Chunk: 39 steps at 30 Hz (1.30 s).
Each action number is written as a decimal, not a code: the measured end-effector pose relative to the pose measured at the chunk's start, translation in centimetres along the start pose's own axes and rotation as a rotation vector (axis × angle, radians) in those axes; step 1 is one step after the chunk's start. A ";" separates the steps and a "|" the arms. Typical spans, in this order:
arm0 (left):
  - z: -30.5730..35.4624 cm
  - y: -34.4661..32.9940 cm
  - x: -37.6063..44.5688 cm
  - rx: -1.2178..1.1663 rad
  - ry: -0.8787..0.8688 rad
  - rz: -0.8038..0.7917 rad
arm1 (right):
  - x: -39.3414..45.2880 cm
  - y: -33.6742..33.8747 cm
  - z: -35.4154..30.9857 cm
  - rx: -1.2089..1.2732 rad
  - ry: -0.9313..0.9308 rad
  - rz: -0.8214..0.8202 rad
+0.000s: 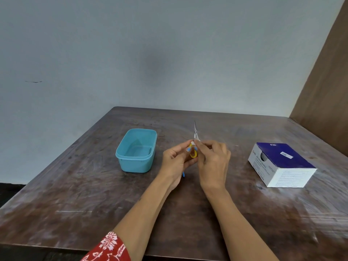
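Small scissors (195, 131) with thin curved steel blades and yellow handle loops point away from me above the middle of the table. My left hand (175, 161) holds them by the yellow loops. My right hand (212, 162) pinches a small white piece (193, 143) against the scissors just below the pivot. A bit of blue (183, 174) sticks out under my left hand; I cannot tell what it is.
An open teal plastic tub (120, 153) stands left of my hands. A blue and white box of alcohol swabs (293, 176) sits at the right. The brown wooden table (75, 204) meets a grey wall at its far edge and a wooden panel (327, 81) at the right.
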<state>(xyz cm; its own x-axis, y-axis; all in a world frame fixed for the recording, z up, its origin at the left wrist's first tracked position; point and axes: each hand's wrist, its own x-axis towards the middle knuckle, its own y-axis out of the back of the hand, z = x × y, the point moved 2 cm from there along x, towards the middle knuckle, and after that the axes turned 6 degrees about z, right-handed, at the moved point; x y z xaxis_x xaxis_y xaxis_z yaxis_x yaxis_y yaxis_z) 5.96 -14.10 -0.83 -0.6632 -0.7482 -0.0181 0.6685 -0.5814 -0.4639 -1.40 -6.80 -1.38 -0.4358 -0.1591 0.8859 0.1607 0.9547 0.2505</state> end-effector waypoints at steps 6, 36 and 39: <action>0.2 0.1 0.1 -0.010 0.031 -0.011 | -0.1 0.0 -0.4 0.011 0.057 -0.025; -0.2 -0.1 0.0 0.083 0.038 -0.002 | 0.1 0.9 -0.9 0.022 -0.165 -0.102; -0.1 -0.1 -0.2 0.107 0.040 -0.007 | 0.3 1.0 -0.7 0.034 -0.197 -0.072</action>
<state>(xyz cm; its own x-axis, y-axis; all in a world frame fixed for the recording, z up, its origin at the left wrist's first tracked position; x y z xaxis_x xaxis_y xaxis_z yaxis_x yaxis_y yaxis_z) 5.95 -13.86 -0.88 -0.6797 -0.7317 -0.0513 0.6941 -0.6191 -0.3673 -0.73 -6.10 -0.54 -0.6106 -0.1782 0.7716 0.0942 0.9511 0.2942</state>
